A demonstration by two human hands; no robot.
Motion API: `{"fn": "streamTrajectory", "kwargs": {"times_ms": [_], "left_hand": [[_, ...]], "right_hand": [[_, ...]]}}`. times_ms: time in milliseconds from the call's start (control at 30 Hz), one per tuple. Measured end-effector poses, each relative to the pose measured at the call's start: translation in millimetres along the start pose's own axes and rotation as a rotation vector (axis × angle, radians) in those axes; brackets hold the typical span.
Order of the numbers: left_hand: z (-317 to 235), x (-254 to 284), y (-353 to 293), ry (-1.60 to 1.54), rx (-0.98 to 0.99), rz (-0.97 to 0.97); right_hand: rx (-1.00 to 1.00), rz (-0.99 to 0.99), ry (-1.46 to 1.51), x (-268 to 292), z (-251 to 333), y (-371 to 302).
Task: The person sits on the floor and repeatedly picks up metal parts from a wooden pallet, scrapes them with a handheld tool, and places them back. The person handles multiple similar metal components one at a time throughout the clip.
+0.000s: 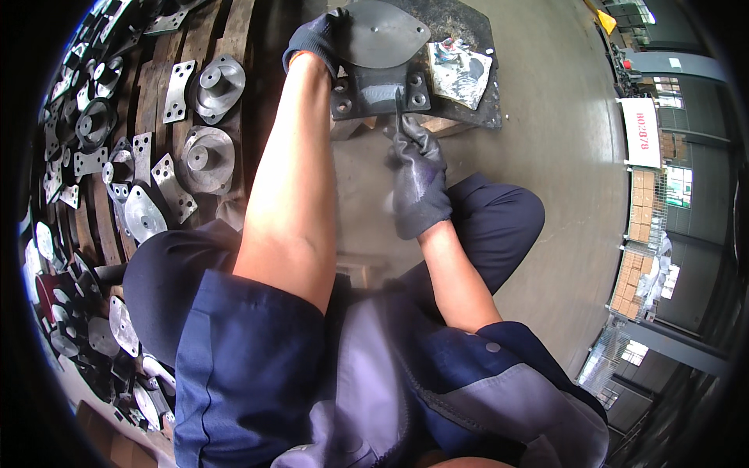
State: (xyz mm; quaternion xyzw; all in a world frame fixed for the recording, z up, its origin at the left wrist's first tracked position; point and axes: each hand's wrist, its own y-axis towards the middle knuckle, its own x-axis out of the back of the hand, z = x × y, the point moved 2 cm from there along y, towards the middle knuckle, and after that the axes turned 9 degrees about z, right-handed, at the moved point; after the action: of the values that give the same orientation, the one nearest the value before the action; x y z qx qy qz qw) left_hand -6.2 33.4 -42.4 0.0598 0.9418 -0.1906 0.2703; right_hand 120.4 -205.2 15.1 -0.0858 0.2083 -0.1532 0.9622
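Note:
A grey metal part rests on the dark work surface at the top: a rounded plate (382,35) with a flat base plate (374,94) on its near side, drilled with several holes. My left hand (314,39), in a dark knit glove, is closed on the left edge of the rounded plate; some fingertips are hidden. In a dark coated glove, my right hand (420,175) is closed round a thin dark pointed tool (399,101). Its tip reaches the base plate, near the holes on the right. I cannot make out the tool's kind.
On the dark work surface (488,97) lies a smudged white sheet (460,74), right of the part. Wooden pallets (148,86) at the left bear many similar metal flanges (209,159) and drilled plates (179,92). Grey floor (562,195) stretches right toward shelves with cartons (642,207).

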Motion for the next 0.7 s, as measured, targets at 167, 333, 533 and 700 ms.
{"fn": "streamTrajectory", "kwargs": {"times_ms": [167,333,533,700], "left_hand": [[-9.1,4.0,4.8,1.293,-0.156,0.123],[-27.6,-27.6,-33.3,2.551,-0.378,0.334],[-51.6,-45.8,-64.1,2.633,-0.305,0.434],[-49.6,-42.5,-59.6,2.424,-0.192,0.351]], "right_hand": [[0.048,0.019,-0.054,-8.1,-2.4,-1.1],[0.081,0.030,-0.121,-13.1,-4.4,-1.5],[0.046,0.054,-0.231,-19.1,-7.0,-4.7],[0.001,0.123,-0.221,-22.7,-8.7,-3.5]]}}
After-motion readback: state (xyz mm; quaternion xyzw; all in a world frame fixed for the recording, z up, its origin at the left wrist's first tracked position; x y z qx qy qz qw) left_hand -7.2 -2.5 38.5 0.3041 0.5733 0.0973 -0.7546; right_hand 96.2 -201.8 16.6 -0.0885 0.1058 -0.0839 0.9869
